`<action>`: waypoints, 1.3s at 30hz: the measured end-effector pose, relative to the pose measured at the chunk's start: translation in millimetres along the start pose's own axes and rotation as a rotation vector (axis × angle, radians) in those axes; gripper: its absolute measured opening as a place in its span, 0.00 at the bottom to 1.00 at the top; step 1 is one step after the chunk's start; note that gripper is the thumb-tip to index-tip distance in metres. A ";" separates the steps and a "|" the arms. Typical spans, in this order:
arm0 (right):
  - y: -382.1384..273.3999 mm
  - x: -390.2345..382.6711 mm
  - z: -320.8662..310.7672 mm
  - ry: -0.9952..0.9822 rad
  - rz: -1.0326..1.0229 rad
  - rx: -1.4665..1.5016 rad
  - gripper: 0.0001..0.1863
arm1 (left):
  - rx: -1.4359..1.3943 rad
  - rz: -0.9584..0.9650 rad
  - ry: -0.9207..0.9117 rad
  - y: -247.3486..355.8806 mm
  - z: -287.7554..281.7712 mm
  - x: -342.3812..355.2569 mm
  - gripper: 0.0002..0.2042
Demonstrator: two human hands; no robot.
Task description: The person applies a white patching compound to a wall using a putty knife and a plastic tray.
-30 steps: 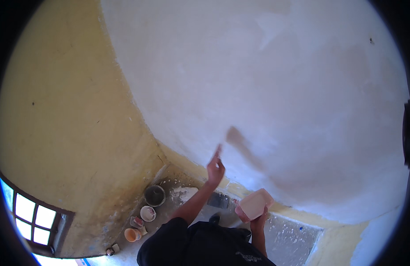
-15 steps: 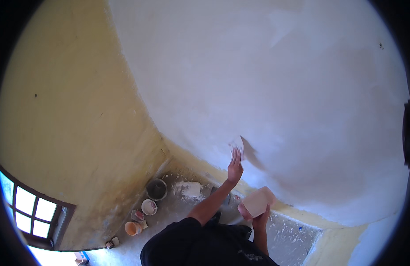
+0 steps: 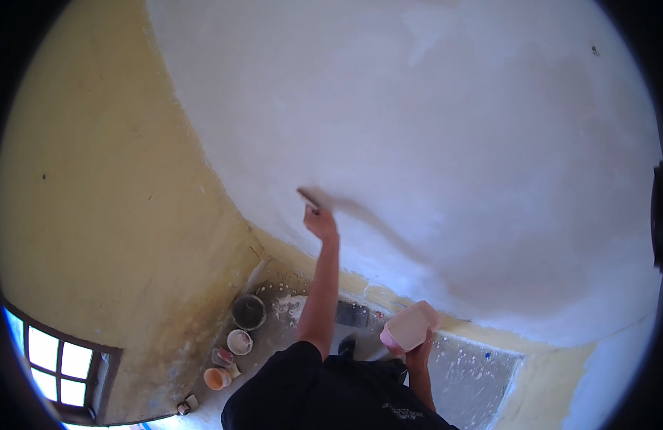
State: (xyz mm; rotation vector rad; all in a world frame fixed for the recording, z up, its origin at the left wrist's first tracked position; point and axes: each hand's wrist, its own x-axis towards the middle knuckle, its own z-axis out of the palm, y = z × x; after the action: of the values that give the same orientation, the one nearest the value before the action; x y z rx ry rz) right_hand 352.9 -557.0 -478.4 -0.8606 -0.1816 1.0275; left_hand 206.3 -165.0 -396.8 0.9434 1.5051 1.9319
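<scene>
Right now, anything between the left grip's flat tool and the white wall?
Nothing visible stands between the flat tool in the left grip and the white wall; whether its edge touches, I can't tell. The pink container in the right grip is off to the lower right, clear of that gap.

The white wall [image 3: 417,129] is finished in a matt, largely smooth coat, whereas the matt yellow wall [image 3: 109,179] is stained and worn toward its base. Smooth, plastic-looking surfaces are presented by the pink container [image 3: 410,327] and the orange tub [image 3: 216,378], matt black cloth by the shirt [image 3: 324,401]. The grey floor [image 3: 468,380] is roughly spattered with white, and the window frame [image 3: 111,356] is apparently made of dark wood.
</scene>
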 end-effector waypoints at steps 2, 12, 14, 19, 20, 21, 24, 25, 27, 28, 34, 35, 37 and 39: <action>0.2 0.8 -2.6 0.017 -0.002 0.006 0.31 | 0.021 0.181 -0.019 69.6 17.3 -42.9 0.17; 24.1 29.5 -4.2 0.047 0.006 0.042 0.29 | -0.261 0.412 -0.722 170.8 -22.1 -197.8 0.21; 30.5 32.8 7.0 0.064 -0.008 0.063 0.29 | -0.180 -0.049 -0.973 159.2 -52.3 -181.5 0.15; 38.7 24.2 9.1 -0.022 -0.065 -0.013 0.29 | -0.461 -0.529 -1.119 93.8 -114.4 -148.6 0.09; 33.7 29.3 20.1 0.000 -0.060 -0.018 0.28 | -0.355 -0.491 -1.147 88.1 -117.7 -137.7 0.09; 31.2 26.9 30.8 0.022 -0.049 -0.026 0.28 | -0.249 -0.455 -1.170 81.8 -127.2 -131.1 0.09; 17.7 25.7 32.1 0.064 -0.101 -0.077 0.27 | -0.075 -0.392 -1.242 72.3 -135.1 -142.1 0.09; 15.2 24.7 32.3 0.090 -0.094 -0.072 0.27 | -0.059 -0.412 -1.257 74.9 -138.8 -149.3 0.09; 16.1 29.0 39.3 0.077 -0.076 -0.045 0.26 | 0.299 0.038 -1.293 96.4 -143.4 -151.2 0.09; 16.5 30.4 44.1 0.089 -0.068 -0.039 0.26 | 0.311 0.031 -1.302 97.5 -144.8 -153.7 0.09; 23.3 33.9 41.0 0.072 -0.024 -0.026 0.24 | 0.450 0.315 -1.231 92.4 -141.4 -190.3 0.14; 23.0 34.8 39.5 0.023 -0.015 -0.010 0.27 | 0.570 0.334 -1.284 93.6 -139.4 -193.6 0.14; 25.0 35.0 38.4 -0.025 -0.007 0.008 0.30 | 0.693 0.354 -1.338 94.1 -139.1 -199.1 0.15; 29.3 29.8 45.8 0.023 -0.031 0.035 0.29 | 0.668 0.476 -1.383 89.7 -152.1 -204.4 0.14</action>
State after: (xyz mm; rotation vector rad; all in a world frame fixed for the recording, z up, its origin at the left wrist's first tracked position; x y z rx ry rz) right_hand 325.7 -501.4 -475.7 -0.8346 -0.1567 0.9884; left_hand 218.1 -434.0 -375.1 2.3682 0.9861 0.4523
